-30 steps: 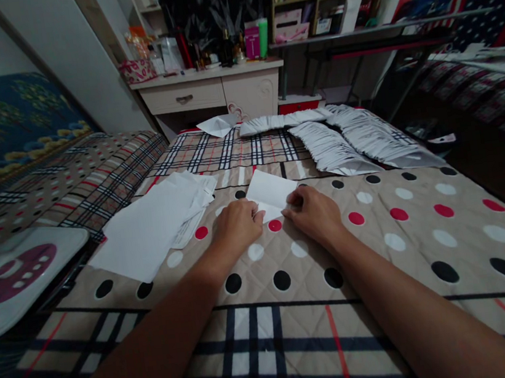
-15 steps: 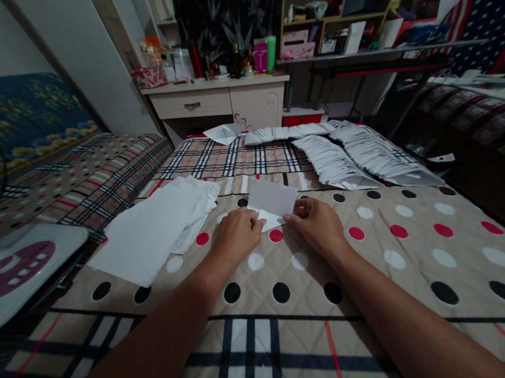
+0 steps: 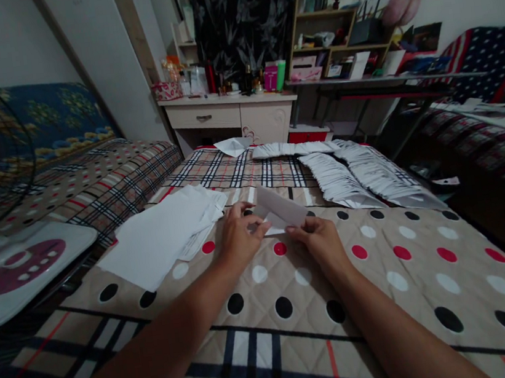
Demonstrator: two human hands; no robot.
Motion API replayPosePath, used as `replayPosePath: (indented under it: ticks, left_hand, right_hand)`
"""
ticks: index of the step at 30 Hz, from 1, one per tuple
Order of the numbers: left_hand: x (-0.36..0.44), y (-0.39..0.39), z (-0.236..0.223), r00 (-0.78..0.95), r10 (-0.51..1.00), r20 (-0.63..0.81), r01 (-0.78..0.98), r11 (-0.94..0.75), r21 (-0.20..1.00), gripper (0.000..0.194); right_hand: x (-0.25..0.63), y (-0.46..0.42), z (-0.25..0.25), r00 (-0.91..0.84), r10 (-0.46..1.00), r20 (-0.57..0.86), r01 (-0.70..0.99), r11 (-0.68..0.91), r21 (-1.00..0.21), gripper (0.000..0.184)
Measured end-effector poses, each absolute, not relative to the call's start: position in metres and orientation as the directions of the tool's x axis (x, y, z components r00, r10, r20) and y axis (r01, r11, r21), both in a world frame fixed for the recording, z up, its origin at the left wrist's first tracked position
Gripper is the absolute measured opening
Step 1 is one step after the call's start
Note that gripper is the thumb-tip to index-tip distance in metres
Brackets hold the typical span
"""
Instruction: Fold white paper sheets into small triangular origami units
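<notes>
The folded white paper [image 3: 281, 205] runs longways from ten to four o'clock; it sits at two o'clock from the left hand [image 3: 242, 232], grip unclear; the right hand [image 3: 321, 237] pinches its near corner.

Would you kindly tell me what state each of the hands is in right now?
Left hand: curled at the left edge of the folded paper; whether it grips cannot be told.
Right hand: closed, holding the paper's right end.

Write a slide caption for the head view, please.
Right hand holds a folded paper, left hand at its edge, over a spotted bedspread, near loose sheets.
</notes>
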State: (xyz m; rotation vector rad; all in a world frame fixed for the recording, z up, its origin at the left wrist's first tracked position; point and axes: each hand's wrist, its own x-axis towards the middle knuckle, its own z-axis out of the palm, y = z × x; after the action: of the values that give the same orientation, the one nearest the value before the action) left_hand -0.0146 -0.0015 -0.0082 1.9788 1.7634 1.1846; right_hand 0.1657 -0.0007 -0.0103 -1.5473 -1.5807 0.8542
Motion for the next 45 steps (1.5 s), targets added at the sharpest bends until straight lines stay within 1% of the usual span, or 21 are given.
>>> replayPosePath:
  ticks: [1, 3, 5, 7, 9, 12, 15, 18, 20, 23, 29, 32, 35, 38, 43, 45]
  left_hand:
    - [-0.015, 0.000, -0.009, -0.105, 0.901, 0.420, 0.670, -0.248, 0.700, 0.011]
    - [-0.014, 0.003, -0.008, -0.181, 0.910, 0.374, 0.548, -0.223, 0.806, 0.009]
    - [-0.014, 0.003, -0.006, -0.190, 0.941, 0.279, 0.422, -0.178, 0.889, 0.012]
    - [-0.012, 0.001, -0.003, -0.170, 0.960, 0.224, 0.334, -0.157, 0.929, 0.016]
    - [-0.011, -0.001, -0.001, -0.168, 0.958, 0.232, 0.288, -0.178, 0.941, 0.018]
    - [-0.009, -0.004, 0.003, -0.179, 0.945, 0.273, 0.256, -0.223, 0.940, 0.018]
    - [-0.008, -0.004, 0.004, -0.208, 0.944, 0.255, 0.202, -0.214, 0.956, 0.020]
    - [-0.009, -0.003, 0.004, -0.237, 0.944, 0.228, 0.136, -0.200, 0.970, 0.022]
    - [-0.009, -0.002, 0.003, -0.238, 0.943, 0.233, 0.122, -0.209, 0.970, 0.023]
    - [-0.011, 0.000, 0.001, -0.233, 0.933, 0.273, 0.148, -0.244, 0.958, 0.023]
    - [-0.012, 0.000, -0.001, -0.268, 0.909, 0.319, 0.216, -0.266, 0.940, 0.021]
    - [-0.013, 0.000, 0.000, -0.287, 0.897, 0.337, 0.248, -0.270, 0.930, 0.020]
    - [-0.014, 0.000, 0.002, -0.277, 0.904, 0.325, 0.261, -0.255, 0.931, 0.020]
    - [-0.014, 0.000, 0.003, -0.271, 0.906, 0.324, 0.275, -0.250, 0.929, 0.021]
    - [-0.012, -0.001, 0.003, -0.248, 0.934, 0.257, 0.207, -0.208, 0.956, 0.023]
    - [-0.011, -0.002, 0.004, -0.244, 0.933, 0.266, 0.209, -0.217, 0.954, 0.022]
  right_hand:
    - [0.164, -0.001, -0.011, 0.028, 1.000, 0.009, 0.332, -0.001, -0.943, 0.026]
    - [0.160, -0.003, -0.009, 0.036, 0.998, -0.059, 0.091, -0.062, -0.994, 0.025]
    - [0.155, -0.006, -0.006, 0.043, 0.996, -0.073, -0.035, -0.071, -0.997, 0.023]
    - [0.152, -0.008, -0.005, 0.060, 0.996, -0.068, -0.073, -0.064, -0.995, 0.024]
    - [0.152, -0.008, -0.005, 0.068, 0.995, -0.069, -0.074, -0.064, -0.995, 0.029]
    - [0.155, -0.007, -0.007, 0.027, 0.996, -0.082, -0.094, -0.079, -0.992, 0.033]
    - [0.157, -0.006, -0.006, -0.065, 0.993, -0.098, -0.122, -0.106, -0.987, 0.035]
    - [0.158, -0.005, -0.006, -0.122, 0.990, -0.065, -0.154, -0.083, -0.985, 0.036]
    - [0.159, -0.004, -0.006, -0.114, 0.993, -0.042, -0.185, -0.063, -0.981, 0.036]
    - [0.159, -0.004, -0.006, -0.104, 0.992, -0.064, -0.202, -0.084, -0.976, 0.033]
    - [0.160, -0.006, -0.001, -0.161, 0.985, -0.063, -0.130, -0.084, -0.988, 0.028]
    - [0.160, -0.007, -0.001, -0.171, 0.983, -0.071, -0.120, -0.092, -0.989, 0.027]
    - [0.159, -0.006, -0.003, -0.164, 0.984, -0.075, -0.121, -0.096, -0.988, 0.025]
    - [0.158, -0.006, -0.004, -0.149, 0.987, -0.056, -0.122, -0.074, -0.990, 0.031]
    - [0.156, -0.009, -0.004, -0.132, 0.991, -0.024, 0.047, -0.018, -0.999, 0.039]
    - [0.157, -0.009, -0.005, -0.136, 0.990, -0.040, 0.070, -0.030, -0.997, 0.039]
